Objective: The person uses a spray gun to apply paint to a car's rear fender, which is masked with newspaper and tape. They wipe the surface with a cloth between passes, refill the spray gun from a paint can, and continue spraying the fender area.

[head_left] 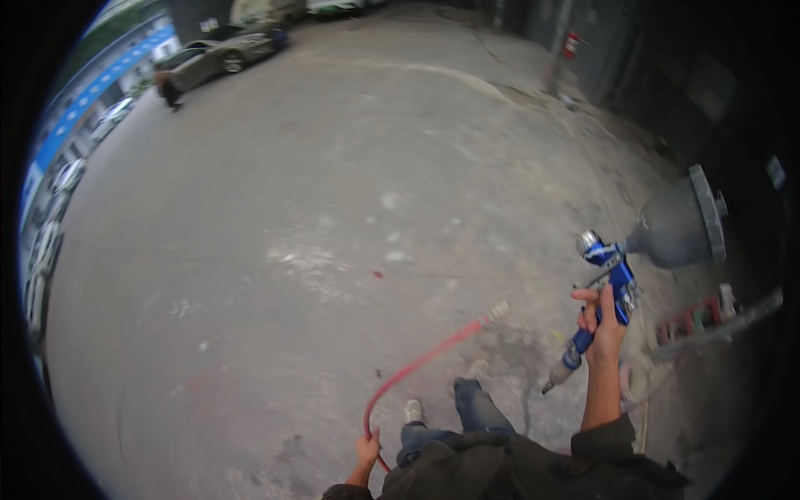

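My right hand (607, 321) is wrapped around the handle of a blue spray gun (618, 277), held out to the right. A grey paint cup (679, 223) is fixed to the gun and lies tilted toward the right. Below the grip, a bare metal air fitting points down and left. Low in the view, my left hand (367, 448) is closed on a red air hose (417, 364). From that hand the hose arcs up and right, ending in a pale metal coupler (499, 311). The coupler and the gun's fitting are apart.
Concrete floor (250, 183) with white stains spreads ahead. A red rack or box (692, 321) stands beside a long bar (725, 327) at right. A fire extinguisher (571, 45) hangs by a post. A parked car (218, 55) and a person (169, 90) are far left.
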